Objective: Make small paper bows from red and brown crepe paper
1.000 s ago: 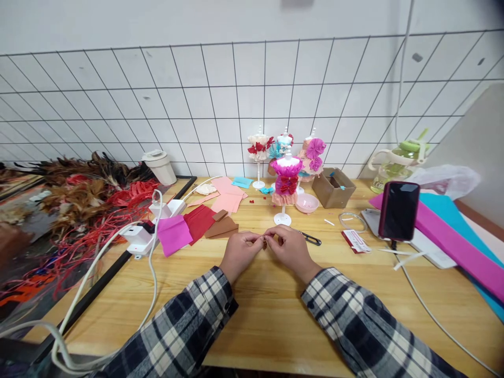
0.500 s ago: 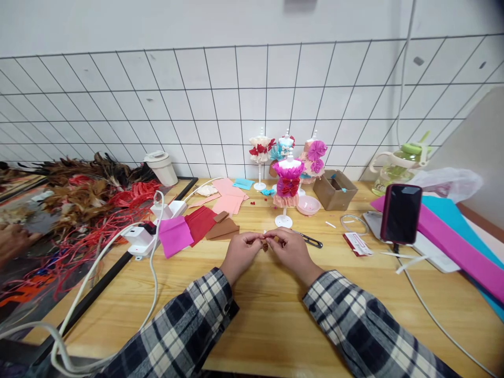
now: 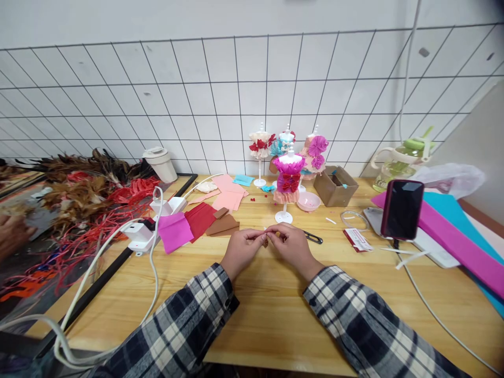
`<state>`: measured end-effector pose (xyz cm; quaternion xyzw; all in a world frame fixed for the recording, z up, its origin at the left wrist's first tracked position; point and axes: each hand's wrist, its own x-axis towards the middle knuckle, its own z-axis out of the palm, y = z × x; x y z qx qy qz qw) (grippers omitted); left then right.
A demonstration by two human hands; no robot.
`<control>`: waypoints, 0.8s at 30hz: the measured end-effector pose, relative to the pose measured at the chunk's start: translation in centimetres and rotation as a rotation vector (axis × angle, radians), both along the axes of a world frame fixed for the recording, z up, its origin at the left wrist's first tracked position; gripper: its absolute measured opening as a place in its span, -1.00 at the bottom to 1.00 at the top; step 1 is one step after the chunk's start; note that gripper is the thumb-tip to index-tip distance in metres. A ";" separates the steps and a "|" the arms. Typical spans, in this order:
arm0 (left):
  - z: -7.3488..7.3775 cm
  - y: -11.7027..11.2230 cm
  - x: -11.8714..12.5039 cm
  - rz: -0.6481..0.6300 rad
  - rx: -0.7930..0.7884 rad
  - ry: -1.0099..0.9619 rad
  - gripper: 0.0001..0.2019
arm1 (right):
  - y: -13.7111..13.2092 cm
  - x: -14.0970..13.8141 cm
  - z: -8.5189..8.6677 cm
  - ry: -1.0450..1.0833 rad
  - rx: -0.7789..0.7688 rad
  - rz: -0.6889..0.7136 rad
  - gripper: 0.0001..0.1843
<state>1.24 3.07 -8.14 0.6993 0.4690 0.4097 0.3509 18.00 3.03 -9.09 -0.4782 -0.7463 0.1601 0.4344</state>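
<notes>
At the far left another person's hand (image 3: 10,233) rests near the feathers (image 3: 79,184). On the bench (image 3: 268,310), a magenta crepe sheet (image 3: 173,231), a red sheet (image 3: 200,218) and a folded brown sheet (image 3: 222,224) lie left of your hands. Your left hand (image 3: 241,251) and right hand (image 3: 292,247) meet at the fingertips mid-bench, both pinched narrow on 1 small brown paper piece (image 3: 266,242). Just behind stands a mini mannequin (image 3: 289,181) in a magenta dress. Black scissors (image 3: 313,239) lie just beside your right hand. Further right are a cardboard box (image 3: 335,186) and an upright phone (image 3: 401,209).
</notes>
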 end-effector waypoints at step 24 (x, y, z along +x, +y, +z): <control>0.4 -0.2 0.3 0.061 0.055 0.095 -0.82 | -0.3 0.0 0.5 -0.047 0.028 -0.043 -0.88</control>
